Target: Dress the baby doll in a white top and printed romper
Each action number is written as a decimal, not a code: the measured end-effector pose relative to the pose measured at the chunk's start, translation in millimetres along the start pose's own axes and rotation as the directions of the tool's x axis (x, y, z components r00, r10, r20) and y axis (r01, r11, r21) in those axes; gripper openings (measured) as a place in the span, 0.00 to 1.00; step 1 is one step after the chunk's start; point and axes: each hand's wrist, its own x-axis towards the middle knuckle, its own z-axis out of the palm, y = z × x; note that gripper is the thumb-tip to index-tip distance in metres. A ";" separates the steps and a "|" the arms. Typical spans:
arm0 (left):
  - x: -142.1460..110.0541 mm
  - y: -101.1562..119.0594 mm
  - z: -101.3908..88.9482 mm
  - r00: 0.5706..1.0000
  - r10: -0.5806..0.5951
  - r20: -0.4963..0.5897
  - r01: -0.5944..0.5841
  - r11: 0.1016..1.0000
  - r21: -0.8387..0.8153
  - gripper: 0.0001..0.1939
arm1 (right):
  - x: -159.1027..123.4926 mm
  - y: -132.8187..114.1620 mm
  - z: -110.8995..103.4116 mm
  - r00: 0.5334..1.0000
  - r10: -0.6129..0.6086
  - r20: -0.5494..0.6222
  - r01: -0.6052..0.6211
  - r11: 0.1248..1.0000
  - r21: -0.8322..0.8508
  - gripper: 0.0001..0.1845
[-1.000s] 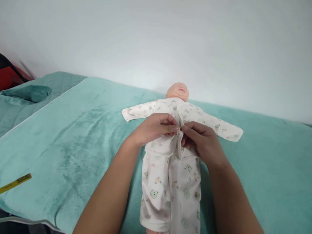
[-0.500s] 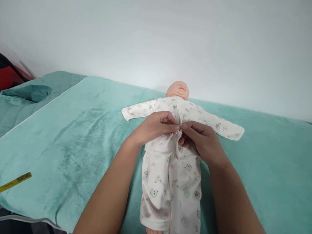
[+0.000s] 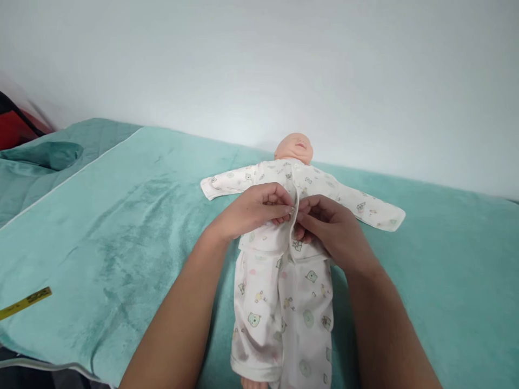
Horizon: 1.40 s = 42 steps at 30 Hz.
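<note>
A baby doll (image 3: 292, 147) lies on its back in a white printed jacket (image 3: 316, 181) and matching trousers (image 3: 259, 302), its sleeves spread to both sides. At the jacket's front opening, my left hand (image 3: 263, 208) pinches the left edge between thumb and forefinger. Facing it, my right hand (image 3: 330, 224) has its thumb and fingers closed on the right front edge, which stands up between the two hands. Whatever fastener sits between my fingertips is too small to make out. One bare foot (image 3: 254, 384) shows below a trouser leg.
A teal plush cover (image 3: 121, 243) lies under the doll, with a white wall (image 3: 259, 65) behind. A yellow printed strip (image 3: 26, 303) rests at the left. Further back on the left are a quilted teal cover (image 3: 97, 135) and a red item (image 3: 16, 129).
My fingertips have moved slightly apart, and the right jacket edge now shows as a raised strip between them. The view has shifted a little.
</note>
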 end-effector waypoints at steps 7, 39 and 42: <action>0.7 -0.9 0.6 1.000 0.012 0.008 -0.013 1.000 0.010 0.04 | -0.3 0.4 0.2 0.999 -0.020 0.028 0.021 1.000 -0.022 0.10; 4.0 -5.4 2.8 0.985 0.159 -0.064 -0.144 0.971 0.193 0.07 | -0.1 0.2 0.3 0.999 0.009 0.041 -0.009 1.000 -0.003 0.10; 4.5 -6.0 2.1 0.986 0.159 -0.054 -0.150 0.977 0.149 0.08 | 0.1 -0.4 1.4 0.999 -0.002 0.033 0.002 1.000 -0.001 0.11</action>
